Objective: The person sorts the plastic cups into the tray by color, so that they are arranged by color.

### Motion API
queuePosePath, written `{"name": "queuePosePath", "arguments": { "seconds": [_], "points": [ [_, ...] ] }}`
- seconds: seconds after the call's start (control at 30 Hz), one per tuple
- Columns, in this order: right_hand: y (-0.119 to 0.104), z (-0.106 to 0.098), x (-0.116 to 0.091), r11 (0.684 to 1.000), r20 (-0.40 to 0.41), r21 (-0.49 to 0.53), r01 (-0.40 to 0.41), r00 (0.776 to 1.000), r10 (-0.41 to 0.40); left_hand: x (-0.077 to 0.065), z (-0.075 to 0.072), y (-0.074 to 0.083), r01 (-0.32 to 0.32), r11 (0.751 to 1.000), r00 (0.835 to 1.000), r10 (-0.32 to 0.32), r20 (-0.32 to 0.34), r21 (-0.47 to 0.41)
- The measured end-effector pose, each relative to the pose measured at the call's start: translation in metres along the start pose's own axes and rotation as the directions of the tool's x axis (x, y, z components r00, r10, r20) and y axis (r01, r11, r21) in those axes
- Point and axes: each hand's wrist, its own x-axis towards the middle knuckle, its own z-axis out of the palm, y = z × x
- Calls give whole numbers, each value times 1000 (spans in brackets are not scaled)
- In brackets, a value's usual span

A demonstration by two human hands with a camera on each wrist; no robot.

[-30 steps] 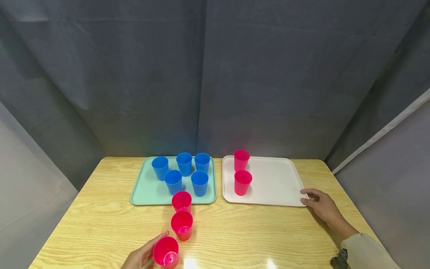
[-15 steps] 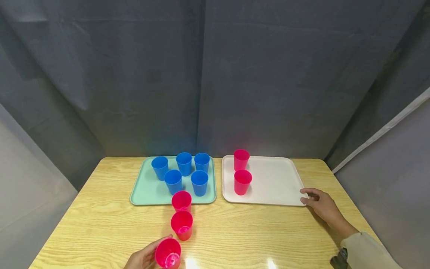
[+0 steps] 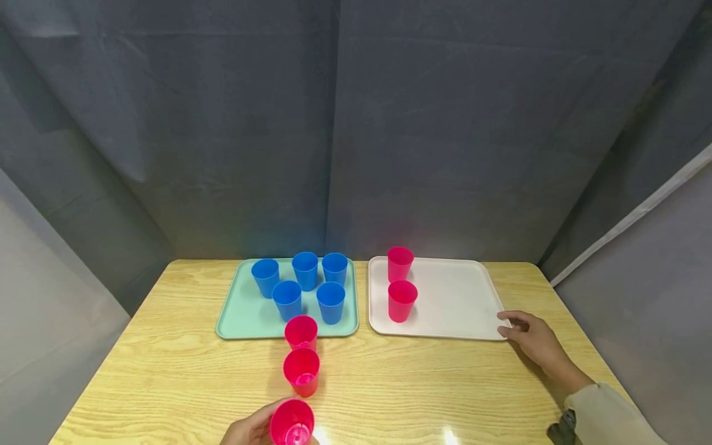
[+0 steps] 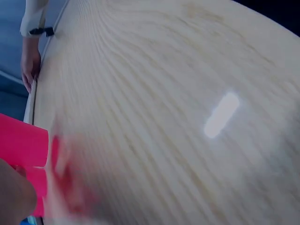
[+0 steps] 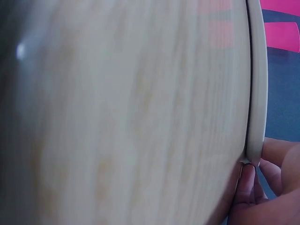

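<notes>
My left hand (image 3: 247, 429) grips a pink cup (image 3: 292, 423) from its left side at the front of the table, its mouth facing up. Two more pink cups stand beyond it in a line, a nearer one (image 3: 301, 372) and a farther one (image 3: 301, 332) that overlaps the green tray's front edge. In the left wrist view part of the left hand (image 4: 15, 193) shows against pink cups. My right hand (image 3: 535, 342) pinches the front right corner of the white tray (image 3: 453, 300); the right wrist view shows fingers and thumb at the tray's rim (image 5: 258, 79).
Several blue cups (image 3: 287, 301) stand upright on the green tray (image 3: 241, 318) at the back left. Two pink cups (image 3: 402, 303) occupy the left part of the white tray. Grey cloth (image 3: 250, 123) hangs behind the wooden table (image 3: 417, 383) and at both sides.
My left hand has shifted a little to the right with its pink cup. The right hand, both trays and the other cups stay where they were.
</notes>
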Motion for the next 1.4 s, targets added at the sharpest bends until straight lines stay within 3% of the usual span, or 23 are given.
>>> {"name": "queuePosePath", "arguments": {
  "seconds": [0.2, 0.33, 0.57, 0.8, 0.93, 1.23, 1.4],
  "points": [
    [-2, 0, -1, 1000, 12, 24, -10, 1000, 10, 11, 22, 21, -70, 985, 997, 67, 25, 160],
    [-3, 0, -1, 1000, 12, 20, -11, 1000, 11, 19, 36, 37, -122, 977, 991, 111, 70, 174],
    [-2, 1, 0, 1000, 8, 25, -5, 1000, 5, 32, 60, 72, -106, 964, 994, 96, 55, 244],
    [0, 0, 2, 1000, -5, 2, -11, 1000, 11, 53, 80, 107, -175, 934, 984, 156, 85, 311],
    [1, 1, 2, 1000, -10, -9, -10, 1000, 10, 71, 92, 122, -210, 905, 978, 192, 85, 371],
    [2, 2, 1, 1000, -5, -8, -19, 1000, 19, 123, 117, 149, -218, 928, 976, 204, 77, 302],
    [2, 2, 1, 1000, -2, -7, -17, 1000, 17, 153, 125, 155, -227, 923, 974, 219, 59, 310]
  ]
}}
